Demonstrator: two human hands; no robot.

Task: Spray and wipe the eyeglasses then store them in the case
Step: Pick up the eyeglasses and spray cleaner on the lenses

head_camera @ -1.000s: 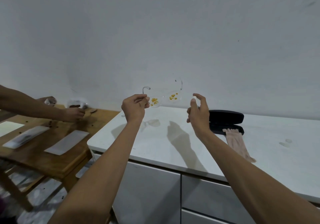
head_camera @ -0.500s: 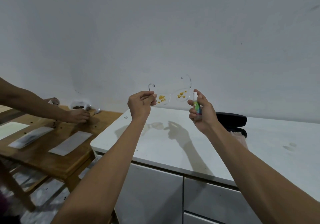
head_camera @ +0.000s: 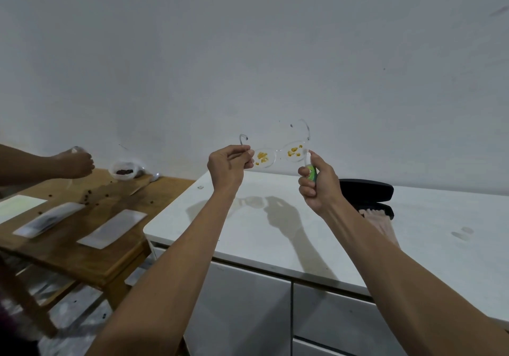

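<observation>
While left hand (head_camera: 228, 168) pinches smeared eyeglasses (head_camera: 278, 154), right hand (head_camera: 319, 187) grips spray bottle (head_camera: 310, 170)

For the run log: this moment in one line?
left hand holds eyeglasses | right hand holds spray bottle | lenses smeared | case open

Both arms raised; left hand (head_camera: 228, 166) pinching, right hand (head_camera: 319, 182) fisted.

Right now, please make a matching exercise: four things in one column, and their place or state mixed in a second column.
1. eyeglasses
2. spray bottle
3. case
4. cloth

a. open on the white counter
b. gripped in the right hand
c. lying beside the case
d. held up by the left hand, yellow smears on the lenses

Pairs: 1-d, 2-b, 3-a, 4-c
</observation>
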